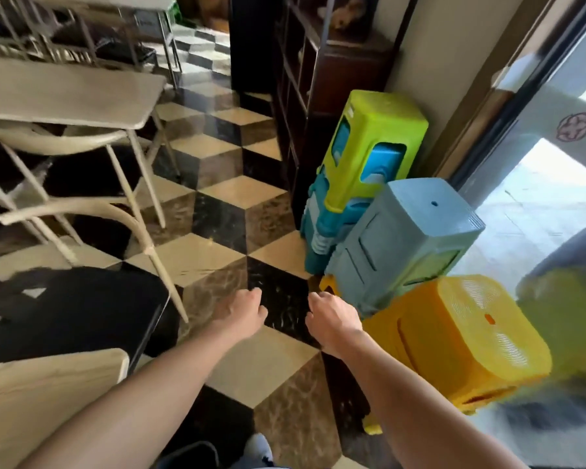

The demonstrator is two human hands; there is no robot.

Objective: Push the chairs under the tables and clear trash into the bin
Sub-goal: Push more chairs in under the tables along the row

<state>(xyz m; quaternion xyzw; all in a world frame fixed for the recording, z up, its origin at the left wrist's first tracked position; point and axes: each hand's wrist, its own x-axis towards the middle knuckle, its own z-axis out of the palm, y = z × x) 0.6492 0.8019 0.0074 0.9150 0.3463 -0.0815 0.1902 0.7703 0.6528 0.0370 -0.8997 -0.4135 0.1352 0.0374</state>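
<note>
Head view, left to right: pale chairs (82, 211) sat mostly tucked under the surface (65, 93), so that part looked largely done. Left hand (242, 311) and right hand (332, 319) hung empty, fingers loosely curled. Stacked stools (369, 157) stood right; no trash or bin showed.

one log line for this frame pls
hands: left hand, right hand empty, loosely curled, over floor | chairs: tucked under table | stools: yellow stool nearest right hand | trash: none visible
</note>
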